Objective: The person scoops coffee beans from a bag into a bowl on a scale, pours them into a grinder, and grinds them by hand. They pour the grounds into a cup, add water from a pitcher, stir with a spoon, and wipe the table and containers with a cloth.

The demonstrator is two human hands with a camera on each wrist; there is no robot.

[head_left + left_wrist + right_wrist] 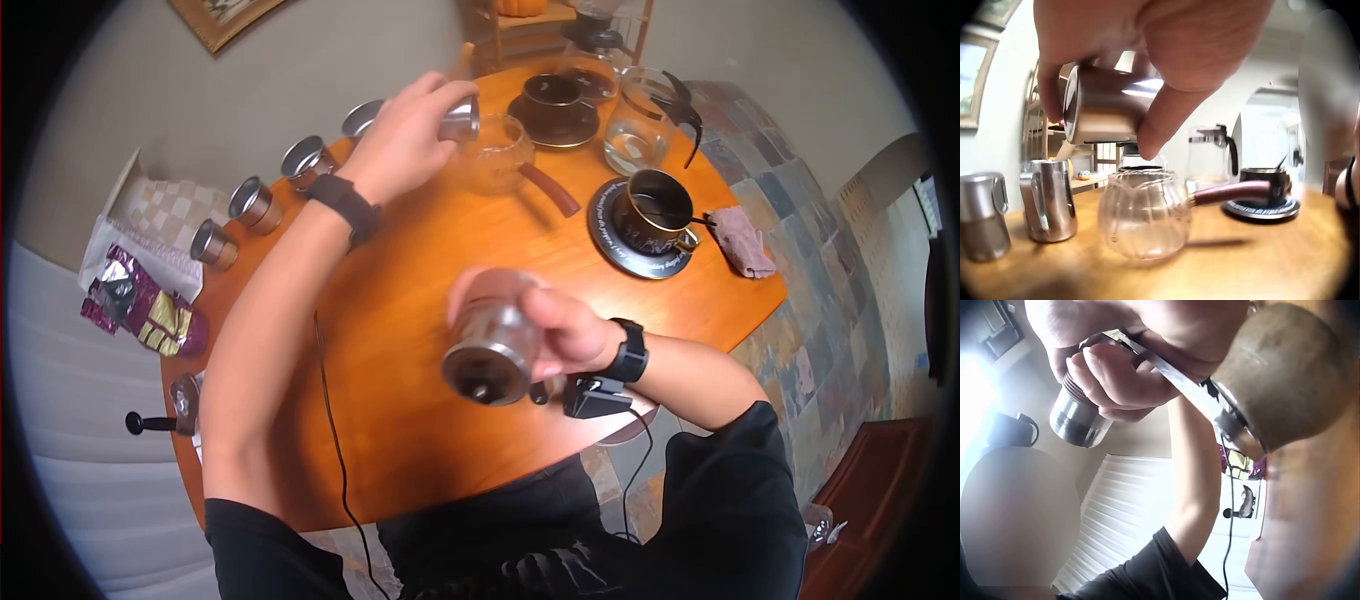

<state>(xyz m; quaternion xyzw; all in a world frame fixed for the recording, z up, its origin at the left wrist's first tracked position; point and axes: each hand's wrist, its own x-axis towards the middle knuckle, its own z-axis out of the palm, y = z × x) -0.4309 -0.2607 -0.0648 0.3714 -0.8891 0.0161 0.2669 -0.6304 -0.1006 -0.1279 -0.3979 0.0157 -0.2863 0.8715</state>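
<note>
The left hand (408,135) grips a small steel cup (461,119), tilted on its side; in the left wrist view this cup (1107,105) is above a ribbed glass pot (1144,219) with a reddish-brown side handle. Over the near middle of the table, the right hand (565,325) holds a metal cylindrical grinder (490,340), its round end facing the head camera. In the right wrist view the fingers (1110,375) curl round the metal cylinder (1079,419), and a flat metal arm leads to a rounded brown knob (1285,378).
Several steel cups (255,205) line the table's left edge near a purple-gold bag (150,305). Behind and right of the glass pot stand a black cup (552,92), a glass pitcher (638,130), a black cup on a saucer (640,262) and a pink cloth (740,243). A cable (335,440) crosses the table.
</note>
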